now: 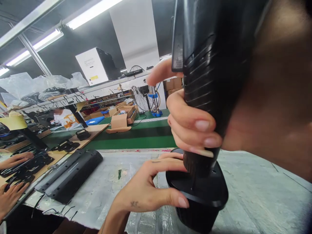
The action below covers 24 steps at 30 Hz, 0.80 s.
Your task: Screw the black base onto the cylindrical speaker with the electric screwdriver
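My right hand (192,120) grips a black ribbed power screwdriver (207,74), held upright close to the camera, its index finger stretched toward the tool's trigger lever. The tool's tip presses down into the flat top of a black plastic housing (202,198) standing on the plastic-covered bench. My left hand (148,188) steadies that housing from the left, thumb along its near rim and fingers around its far side. The exact tip of the tool is hidden by its own body.
A long black plastic panel (70,175) lies to the left on the bench. Another person's hands (12,177) work over black parts at the far left. A green conveyor belt (146,133) runs behind, carrying cardboard boxes (119,121). A fan (141,97) stands farther back.
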Each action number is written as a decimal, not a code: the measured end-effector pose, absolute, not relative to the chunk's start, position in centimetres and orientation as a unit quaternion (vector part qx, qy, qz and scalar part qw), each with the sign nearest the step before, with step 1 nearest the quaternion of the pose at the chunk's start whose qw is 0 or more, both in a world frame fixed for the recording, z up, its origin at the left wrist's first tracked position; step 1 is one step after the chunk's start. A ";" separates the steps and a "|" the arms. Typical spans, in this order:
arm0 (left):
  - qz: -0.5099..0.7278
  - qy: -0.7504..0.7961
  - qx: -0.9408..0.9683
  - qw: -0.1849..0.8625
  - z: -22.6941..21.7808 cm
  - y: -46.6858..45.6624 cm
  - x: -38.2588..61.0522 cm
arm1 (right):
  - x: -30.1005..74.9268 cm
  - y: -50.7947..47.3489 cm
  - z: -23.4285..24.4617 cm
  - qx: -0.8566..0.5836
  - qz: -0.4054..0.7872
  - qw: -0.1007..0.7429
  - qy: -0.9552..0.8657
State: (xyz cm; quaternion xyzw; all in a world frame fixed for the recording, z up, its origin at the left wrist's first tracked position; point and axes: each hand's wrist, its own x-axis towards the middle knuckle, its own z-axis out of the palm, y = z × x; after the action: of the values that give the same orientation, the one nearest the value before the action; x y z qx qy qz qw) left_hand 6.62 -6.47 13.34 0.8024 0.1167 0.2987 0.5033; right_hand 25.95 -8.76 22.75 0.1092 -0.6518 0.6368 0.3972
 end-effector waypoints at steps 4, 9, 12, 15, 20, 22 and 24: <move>0.355 0.134 0.723 0.577 16.2 -7.2 8.2 | 27.4 -9.1 25.5 0.038 0.656 0.346 -0.670; 0.233 0.112 0.681 0.685 19.6 -7.4 12.5 | 28.1 -8.7 26.4 0.039 0.680 0.370 -0.632; 0.245 0.146 0.688 0.667 19.8 -7.2 14.5 | 28.4 -7.8 25.2 0.066 0.667 0.362 -0.648; 0.303 0.210 0.698 0.615 18.7 -7.1 15.5 | 29.0 -7.2 24.2 0.072 0.661 0.372 -0.648; 0.281 0.165 0.700 0.635 17.8 -7.4 16.3 | 29.6 -7.4 23.4 0.152 0.656 0.365 -0.643; 0.263 0.164 0.683 0.661 18.0 -7.8 16.5 | 29.5 -7.4 23.0 0.200 0.668 0.344 -0.629; 0.198 0.161 0.662 0.705 18.4 -8.3 16.6 | 29.5 -7.3 22.5 0.274 0.675 0.303 -0.615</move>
State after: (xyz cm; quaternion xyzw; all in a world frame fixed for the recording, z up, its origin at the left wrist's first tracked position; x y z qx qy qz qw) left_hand 16.59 -8.33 18.38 0.6616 0.1606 0.1981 0.7051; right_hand 29.46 -7.30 22.50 0.2739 -0.6147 0.6745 0.3035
